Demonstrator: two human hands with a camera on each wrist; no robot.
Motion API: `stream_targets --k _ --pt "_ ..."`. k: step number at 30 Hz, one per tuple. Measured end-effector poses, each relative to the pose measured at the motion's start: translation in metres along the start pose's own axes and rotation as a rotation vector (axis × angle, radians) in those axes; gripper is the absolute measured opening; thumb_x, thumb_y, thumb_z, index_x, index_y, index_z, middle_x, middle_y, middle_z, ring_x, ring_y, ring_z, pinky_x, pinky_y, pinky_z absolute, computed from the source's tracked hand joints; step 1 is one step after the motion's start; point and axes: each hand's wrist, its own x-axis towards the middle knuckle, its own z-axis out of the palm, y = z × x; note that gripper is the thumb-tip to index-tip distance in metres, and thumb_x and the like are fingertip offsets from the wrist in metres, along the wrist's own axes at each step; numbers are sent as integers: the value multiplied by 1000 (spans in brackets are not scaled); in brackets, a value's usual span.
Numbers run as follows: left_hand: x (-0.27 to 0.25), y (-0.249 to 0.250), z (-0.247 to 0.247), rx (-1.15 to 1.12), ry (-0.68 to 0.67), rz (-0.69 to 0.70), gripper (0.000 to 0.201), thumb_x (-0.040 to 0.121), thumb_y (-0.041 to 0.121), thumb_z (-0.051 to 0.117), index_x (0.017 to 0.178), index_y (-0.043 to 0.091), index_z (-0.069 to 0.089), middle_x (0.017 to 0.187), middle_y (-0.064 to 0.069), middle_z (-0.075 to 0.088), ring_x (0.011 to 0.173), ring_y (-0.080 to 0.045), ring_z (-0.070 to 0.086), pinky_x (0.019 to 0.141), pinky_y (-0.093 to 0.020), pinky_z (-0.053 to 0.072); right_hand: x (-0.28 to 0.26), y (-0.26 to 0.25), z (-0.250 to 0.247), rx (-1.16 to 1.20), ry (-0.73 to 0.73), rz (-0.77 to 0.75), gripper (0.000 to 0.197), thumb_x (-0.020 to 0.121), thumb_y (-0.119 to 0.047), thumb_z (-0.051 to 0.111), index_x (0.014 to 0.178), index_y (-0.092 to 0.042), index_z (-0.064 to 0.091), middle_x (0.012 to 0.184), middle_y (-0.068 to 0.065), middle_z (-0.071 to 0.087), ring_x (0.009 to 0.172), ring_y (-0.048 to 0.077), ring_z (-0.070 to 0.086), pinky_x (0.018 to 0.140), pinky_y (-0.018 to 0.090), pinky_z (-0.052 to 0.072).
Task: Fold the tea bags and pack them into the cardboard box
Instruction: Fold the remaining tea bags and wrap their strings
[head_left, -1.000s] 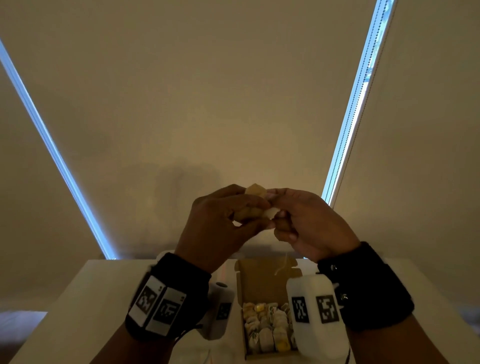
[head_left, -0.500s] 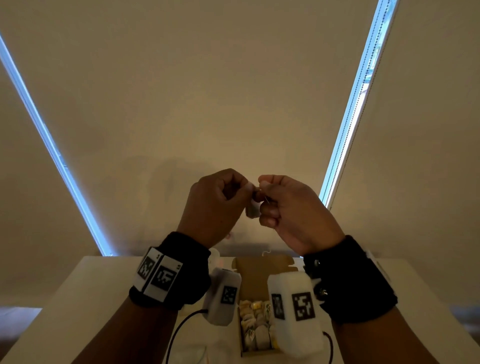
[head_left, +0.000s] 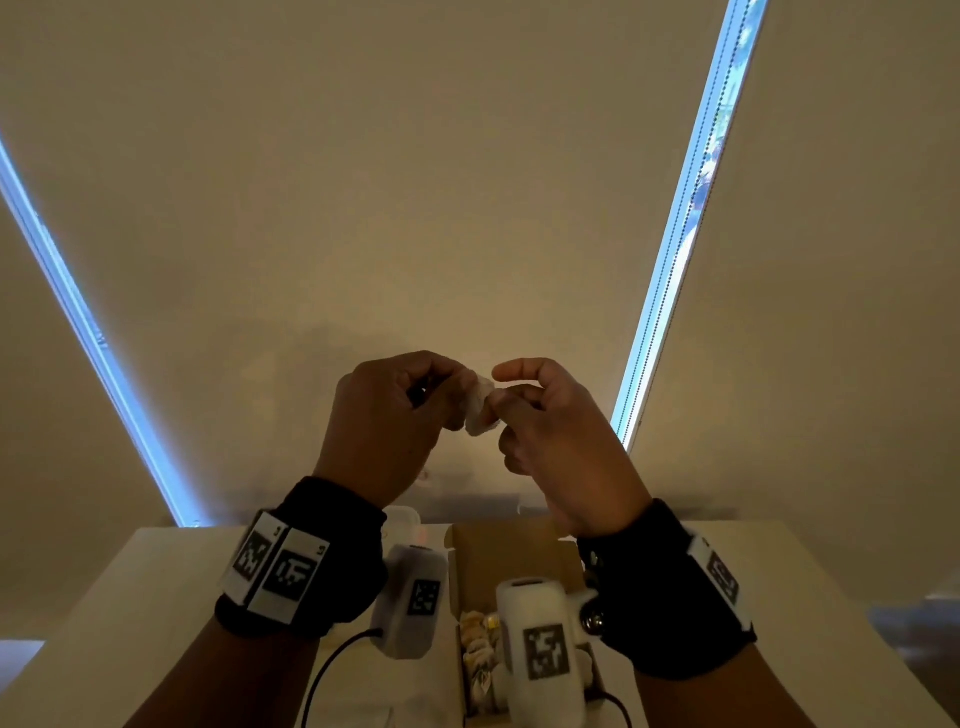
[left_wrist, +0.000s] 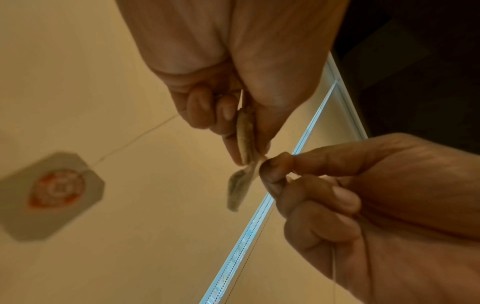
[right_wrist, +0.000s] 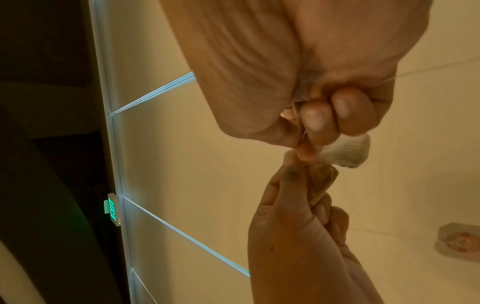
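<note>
Hands raised above the bench (head_left: 130, 597): left hand (head_left: 387, 423) pinches the tea bag (head_left: 479, 408), right hand (head_left: 553, 421) nips its free end. Crease it flat and keep the string tucked in, I'd say, before lowering it into the cardboard box (head_left: 498, 556) below.

Soft, matt paper tea bag (head_left: 479, 410); matt brown cardboard box (head_left: 506, 558); smooth white table (head_left: 156, 597).
</note>
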Motion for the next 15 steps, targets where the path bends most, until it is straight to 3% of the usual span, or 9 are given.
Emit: stream_targets --k 4,8,11,15 --pt "1 7 -2 -124 91 -73 13 92 29 69 85 25 80 68 9 74 64 -11 71 65 -25 60 -7 -1 -2 21 -27 -2 22 98 -25 62 119 -24 55 89 0 75 57 11 55 56 23 46" --pt "7 10 -3 -166 166 -158 15 96 23 67 88 19 79 63 11 71 55 -2 61 55 -10 44 -18 6 -3 78 -107 -2 20 98 -22 62 117 -22 55 91 2 76 53 10 51 52 20 44" --pt "13 9 -7 -279 170 -274 17 97 23 66 89 14 78 59 9 64 52 -6 49 52 -20 40 -21 11 -7 56 -146 -14 19 99 -19 61 117 -20 56 91 1 77 54 14 52 53 20 45" --pt "17 12 -10 -307 143 -302 18 99 24 63 88 16 75 56 10 58 55 -11 46 54 -28 39 -20 16 -11 30 -213 3 17 98 -17 62 115 -17 61 94 1 78 67 16 66 65 27 51"
